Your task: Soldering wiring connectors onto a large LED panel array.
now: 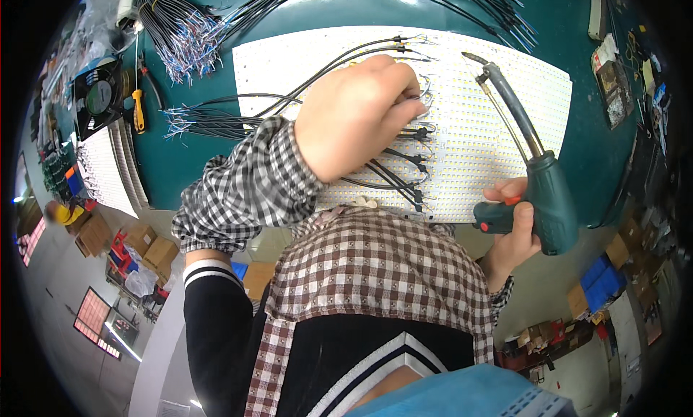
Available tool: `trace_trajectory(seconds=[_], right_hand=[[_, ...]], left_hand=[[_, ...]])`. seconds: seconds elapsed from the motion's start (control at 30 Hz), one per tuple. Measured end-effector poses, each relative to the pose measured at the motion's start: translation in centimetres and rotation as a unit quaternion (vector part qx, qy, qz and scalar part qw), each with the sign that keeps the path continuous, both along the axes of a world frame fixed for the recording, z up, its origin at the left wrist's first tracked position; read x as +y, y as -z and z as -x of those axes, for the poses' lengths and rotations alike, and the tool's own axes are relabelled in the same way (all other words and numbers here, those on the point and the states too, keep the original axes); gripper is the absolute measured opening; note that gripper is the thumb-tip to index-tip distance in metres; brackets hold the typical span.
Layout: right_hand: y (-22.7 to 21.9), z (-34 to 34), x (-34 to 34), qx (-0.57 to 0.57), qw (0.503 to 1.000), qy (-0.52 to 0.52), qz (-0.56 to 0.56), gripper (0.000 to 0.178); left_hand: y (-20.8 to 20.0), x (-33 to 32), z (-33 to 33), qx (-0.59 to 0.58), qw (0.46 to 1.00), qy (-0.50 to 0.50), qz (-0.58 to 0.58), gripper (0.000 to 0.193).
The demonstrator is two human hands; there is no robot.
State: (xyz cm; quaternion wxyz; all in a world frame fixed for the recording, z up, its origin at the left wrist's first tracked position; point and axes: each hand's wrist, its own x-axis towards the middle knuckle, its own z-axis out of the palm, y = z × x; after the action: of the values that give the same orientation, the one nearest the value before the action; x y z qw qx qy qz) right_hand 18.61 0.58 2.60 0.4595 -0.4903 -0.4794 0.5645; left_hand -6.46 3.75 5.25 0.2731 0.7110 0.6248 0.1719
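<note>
My left hand is pinched over the middle of a white LED board, its fingertips on the thin wire ends of a black cable. Several other black cables lie across the board, their stripped ends along a row near its centre. On the right, my right hand is wrapped round the handle of a green soldering gun. The gun's long dark tip hangs over the upper right of the board, apart from my left fingers. A thin metal tube runs alongside the tip's shaft.
A large bundle of black cables lies at the far left of the green table. Nearby are a yellow-handled screwdriver, dark-handled pliers, a black fan and stacked white boards. A small dark box sits at the right edge.
</note>
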Motion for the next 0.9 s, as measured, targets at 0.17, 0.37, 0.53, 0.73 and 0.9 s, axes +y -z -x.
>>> trace_trajectory(seconds=[0.17, 0.37, 0.53, 0.73, 0.9], right_hand=[[0.4, -0.3, -0.1, 0.010, 0.999, -0.004, -0.034, 0.035], [0.4, -0.2, -0.1, 0.024, 0.999, 0.017, -0.023, 0.035], [0.2, -0.4, 0.0, 0.029, 0.999, 0.015, -0.015, 0.035], [0.2, -0.5, 0.1, 0.022, 1.000, 0.014, -0.002, 0.036], [0.2, -0.4, 0.2, 0.007, 1.000, 0.016, 0.006, 0.037]], left_hand=[[0.2, 0.9, 0.9, -0.068, 0.996, -0.045, 0.030, 0.010], [-0.3, 1.5, 0.5, 0.052, 0.997, 0.001, -0.064, 0.012], [1.2, 1.7, 0.8, 0.054, 0.991, 0.024, -0.117, 0.013], [1.4, 2.3, 1.1, -0.098, 0.994, -0.054, 0.005, 0.012], [1.6, 2.5, -0.1, 0.000, 0.997, -0.074, -0.023, 0.013]])
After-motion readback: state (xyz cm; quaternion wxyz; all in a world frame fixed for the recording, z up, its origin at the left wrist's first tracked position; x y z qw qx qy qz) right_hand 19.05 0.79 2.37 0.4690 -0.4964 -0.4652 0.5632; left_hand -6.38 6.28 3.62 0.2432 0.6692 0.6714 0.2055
